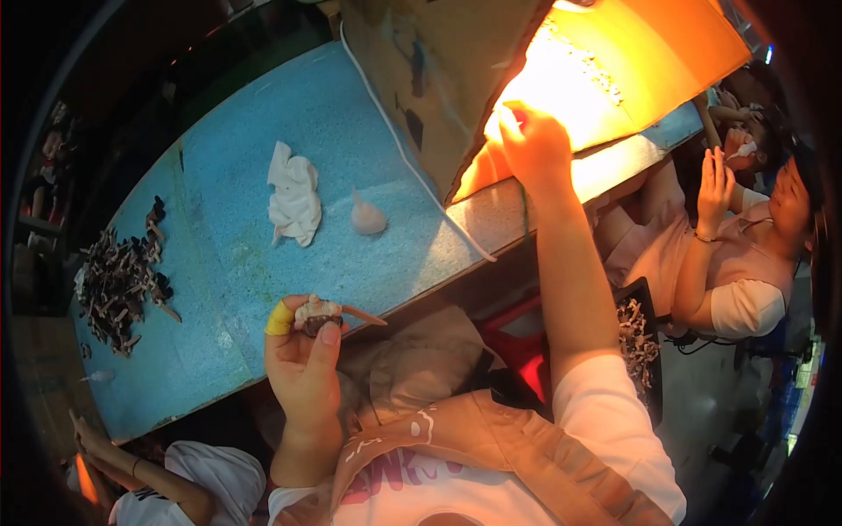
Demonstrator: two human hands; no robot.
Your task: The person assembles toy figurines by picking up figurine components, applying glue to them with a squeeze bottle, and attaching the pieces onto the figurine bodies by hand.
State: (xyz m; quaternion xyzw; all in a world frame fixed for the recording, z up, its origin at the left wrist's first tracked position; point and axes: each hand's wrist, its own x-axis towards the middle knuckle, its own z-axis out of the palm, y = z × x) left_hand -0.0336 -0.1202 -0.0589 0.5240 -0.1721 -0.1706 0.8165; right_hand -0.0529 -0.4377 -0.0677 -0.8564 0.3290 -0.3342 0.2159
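Observation:
My left hand [304, 355] pinches a small pale-and-dark piece [317, 314] with a thin stick jutting to the right, held just in front of the blue table's near edge. A yellow wrap covers one fingertip. My right hand [533, 140] is raised far forward into the glare under a bright orange-lit cardboard hood [631, 61], fingers curled by a small red-tipped thing; I cannot tell whether it grips it.
The blue table [228, 254] carries a crumpled white cloth [295, 195], a small pink cone-shaped lump [367, 216], a white cord [412, 167] and a heap of several dark small pieces [118, 285] at left. One person sits at right [745, 254], another at lower left [167, 482].

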